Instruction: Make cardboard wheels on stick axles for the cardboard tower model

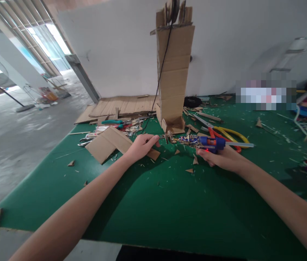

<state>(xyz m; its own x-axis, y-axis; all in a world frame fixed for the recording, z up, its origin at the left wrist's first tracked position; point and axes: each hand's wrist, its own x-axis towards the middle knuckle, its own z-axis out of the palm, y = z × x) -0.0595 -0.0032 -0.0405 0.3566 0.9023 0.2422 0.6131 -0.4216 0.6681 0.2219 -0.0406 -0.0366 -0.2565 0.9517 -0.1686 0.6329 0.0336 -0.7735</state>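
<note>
Left hand: the left hand [142,145] lies knuckles up on the green felt-like table cover [153,203], fingers curled and thumb stretched toward a small cardboard wheel on a thin stick [167,137]; it seems to pinch the stick's end, though the contact is too small to be sure.
Right hand: the right hand [221,156] is wrapped around the blue and orange hot-glue gun [210,142], a small red light showing on its body.
Glue gun: it lies nearly level, nozzle toward the wheel piece, a pale glue stick jutting out behind, probably so the tip meets what the other hand steadies.
Wheel piece: it sits between the two hands, just in front of the foot of the tall brown corrugated cardboard tower [174,72].
Tower: upright near the table's far edge, a black cord [162,69] hanging down its front.
Arms: both forearms reach forward from the near edge and converge, wrists low over the table.
Nearby: a flat folded cardboard piece [110,143] lies under the left hand's edge; yellow-handled scissors [231,135] lie just behind the gun; cardboard scraps are scattered about.
</note>
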